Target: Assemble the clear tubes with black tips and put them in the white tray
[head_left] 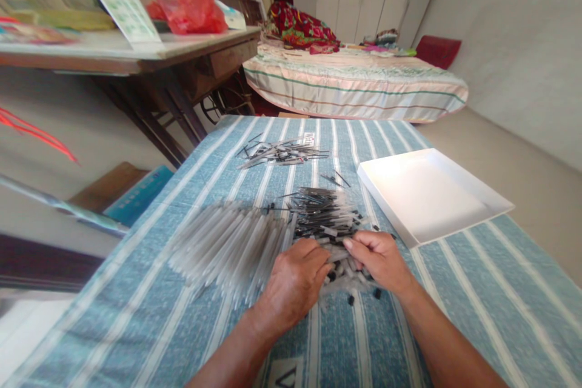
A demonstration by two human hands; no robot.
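My left hand [297, 279] is closed in a pinch at the right end of a heap of translucent pen barrels [227, 242]. Close by on the right, my right hand [379, 257] also pinches, thumb against curled fingers. What either hand holds is too small and too covered to make out. Beneath and between the hands lies a pile of small pen caps [348, 273], clear and black. Just beyond them, a stack of dark pen refills [318, 209] lies side by side, with pale ends toward the right.
A white open box [436, 194] stands at the right on the striped tablecloth [477, 279]. Further back lies a loose pile of mixed pen parts [286, 153]. A side table [182, 51] with a red plastic bag [193, 10] is at left; a bed [354, 82] is behind.
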